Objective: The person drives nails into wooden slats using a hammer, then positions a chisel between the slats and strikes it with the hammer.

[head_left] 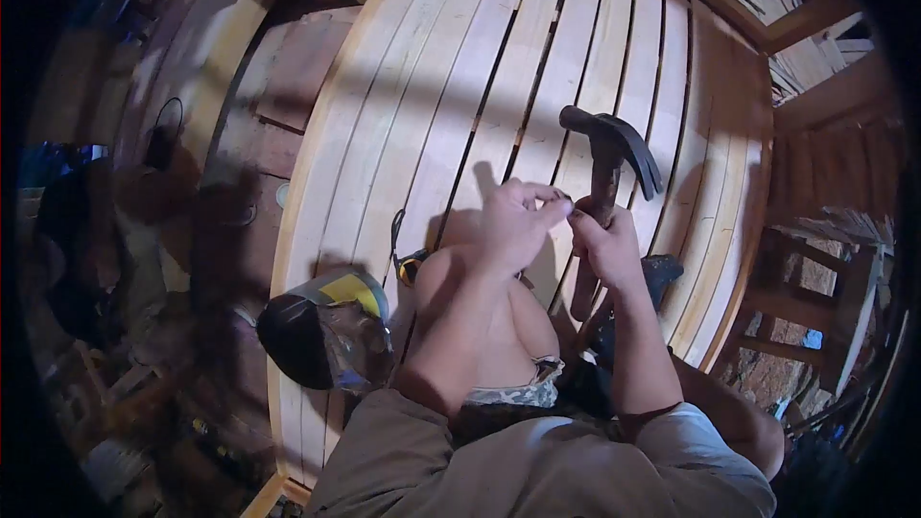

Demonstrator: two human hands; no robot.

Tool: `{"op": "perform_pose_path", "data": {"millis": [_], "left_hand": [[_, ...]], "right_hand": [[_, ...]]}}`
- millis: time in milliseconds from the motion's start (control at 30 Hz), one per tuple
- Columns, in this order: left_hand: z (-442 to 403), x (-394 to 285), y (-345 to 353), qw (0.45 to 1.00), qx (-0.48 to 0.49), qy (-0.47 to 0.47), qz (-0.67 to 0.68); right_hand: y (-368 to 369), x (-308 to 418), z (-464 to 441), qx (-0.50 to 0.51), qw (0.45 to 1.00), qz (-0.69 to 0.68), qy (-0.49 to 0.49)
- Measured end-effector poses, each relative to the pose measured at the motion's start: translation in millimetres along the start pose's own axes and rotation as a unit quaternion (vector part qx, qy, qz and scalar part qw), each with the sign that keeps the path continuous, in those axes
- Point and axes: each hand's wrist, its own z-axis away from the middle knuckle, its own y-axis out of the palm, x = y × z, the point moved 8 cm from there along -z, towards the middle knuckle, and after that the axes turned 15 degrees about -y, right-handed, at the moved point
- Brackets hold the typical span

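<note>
My right hand [611,245] is wrapped round the upper handle of a claw hammer [604,168]. The hammer stands roughly upright with its dark metal head at the top, the claw curving to the right. Close beside it on the left, my left hand [523,225] is closed in a pinch, thumb against fingers. A small dark bit shows at those fingertips, too small to name. Both hands are held above a slatted wooden platform [460,101], and my bare knee is beneath the left forearm.
An open container with a yellow band [350,290] lies on the platform at the left. Near my knee is a small yellow and black object [411,267] with a dark strap. Dark gaps run between the slats. Wooden frames [811,302] stand at the right.
</note>
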Motion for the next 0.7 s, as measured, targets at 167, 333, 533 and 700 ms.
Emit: {"op": "perform_pose_path", "data": {"millis": [167, 333, 533, 700], "left_hand": [[-85, -42, -124, 0.957, -0.282, 0.011, -0.073], [-155, 24, -136, 0.94, -0.263, -0.005, -0.219], [-153, 34, -128, 0.953, -0.242, 0.008, -0.18], [-166, 45, -129, 0.943, -0.271, 0.049, -0.189]], "right_hand": [[-7, 51, -24, 0.009, 0.991, 0.079, -0.107], [13, 50, -4, 0.044, 0.992, -0.12, 0.005], [-19, -49, 30, 0.008, 0.991, 0.128, 0.043], [-15, -48, 21, 0.033, 0.991, 0.115, 0.059]]}}
